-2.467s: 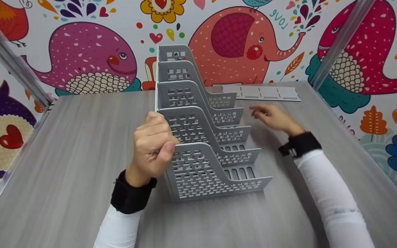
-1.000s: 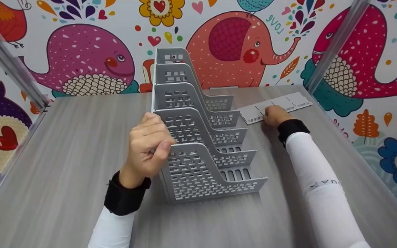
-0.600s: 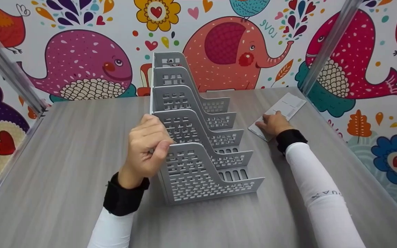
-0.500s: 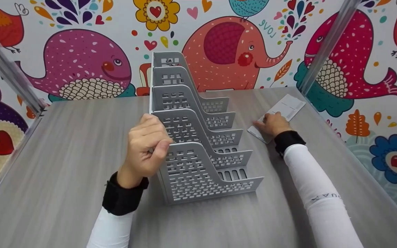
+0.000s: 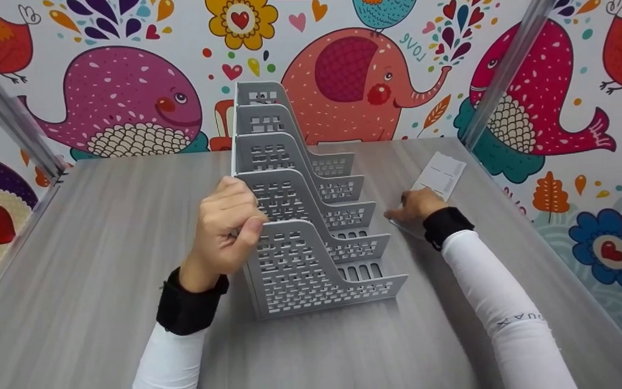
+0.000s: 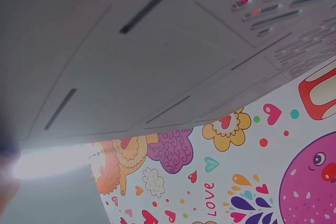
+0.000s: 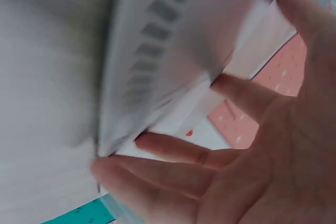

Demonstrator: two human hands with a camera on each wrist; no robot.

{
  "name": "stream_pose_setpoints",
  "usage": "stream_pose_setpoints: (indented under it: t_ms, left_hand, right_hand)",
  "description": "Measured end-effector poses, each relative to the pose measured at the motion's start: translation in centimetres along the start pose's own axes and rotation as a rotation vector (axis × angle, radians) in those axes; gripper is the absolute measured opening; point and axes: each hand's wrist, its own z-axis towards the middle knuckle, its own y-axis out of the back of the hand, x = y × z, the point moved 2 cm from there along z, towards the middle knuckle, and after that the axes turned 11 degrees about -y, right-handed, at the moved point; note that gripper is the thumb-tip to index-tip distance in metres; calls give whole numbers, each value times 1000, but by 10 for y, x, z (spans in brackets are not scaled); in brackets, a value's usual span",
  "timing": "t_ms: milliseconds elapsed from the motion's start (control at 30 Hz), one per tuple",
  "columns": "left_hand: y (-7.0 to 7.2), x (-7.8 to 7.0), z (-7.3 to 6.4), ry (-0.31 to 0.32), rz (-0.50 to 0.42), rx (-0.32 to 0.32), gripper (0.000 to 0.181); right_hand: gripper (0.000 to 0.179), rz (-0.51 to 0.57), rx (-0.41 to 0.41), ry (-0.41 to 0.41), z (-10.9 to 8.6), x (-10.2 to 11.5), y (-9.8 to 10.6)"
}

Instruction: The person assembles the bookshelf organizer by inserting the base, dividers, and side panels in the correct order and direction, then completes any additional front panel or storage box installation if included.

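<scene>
A grey file organizer [image 5: 295,265] with several perforated upright dividers stands on the table in the head view. My left hand [image 5: 230,229] grips its tall back edge near the closest divider. In the left wrist view, the organizer's slotted back panel [image 6: 152,72] fills the upper part. To the right, my right hand [image 5: 420,208] holds the near end of a flat, light grey slotted panel [image 5: 440,172], partly covering it. Seen from the right wrist, thumb and fingertips press along the edges of this panel [image 7: 205,30], which is blurred.
The wood-grain table [image 5: 122,243] extends around the organizer. Behind it stands a wall [image 5: 143,70] printed with cartoon animals, with metal posts [image 5: 505,81] at the corners. A narrow gap separates the organizer's right side from my right hand.
My right hand has come onto the panel, which lay along the back of the table. The panel has turned lengthwise and slid toward me. The left hand keeps its grip on the organizer.
</scene>
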Motion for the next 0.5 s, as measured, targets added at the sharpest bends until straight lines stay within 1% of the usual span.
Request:
stream_pose_setpoints:
  t_ms: [67, 100, 133, 233, 300, 333, 400, 500]
  left_hand:
    - [0, 0, 0, 1, 1, -2, 45]
    - [0, 0, 0, 4, 4, -3, 45]
    - [0, 0, 0, 4, 4, -4, 45]
    - [1, 0, 0, -2, 3, -6, 43]
    - [1, 0, 1, -11, 2, -3, 42]
    - [1, 0, 1, -15, -1, -2, 42]
    - [0, 0, 1, -24, -8, 0, 41]
    - [0, 0, 0, -31, -13, -4, 41]
  right_hand:
    - [76, -7, 4, 0, -2, 2, -2]
    - [75, -18, 4, 9, -4, 3, -3]
    - [73, -34, 0, 31, -4, 3, -3]
    - [66, -37, 3, 80, -7, 4, -5]
    - [67, -25, 9, 122, -9, 4, -6]
    - [69, -12, 14, 146, -11, 4, -6]
    - [74, 10, -1, 212, -15, 3, -4]
    - [74, 75, -64, 323, -23, 2, -1]
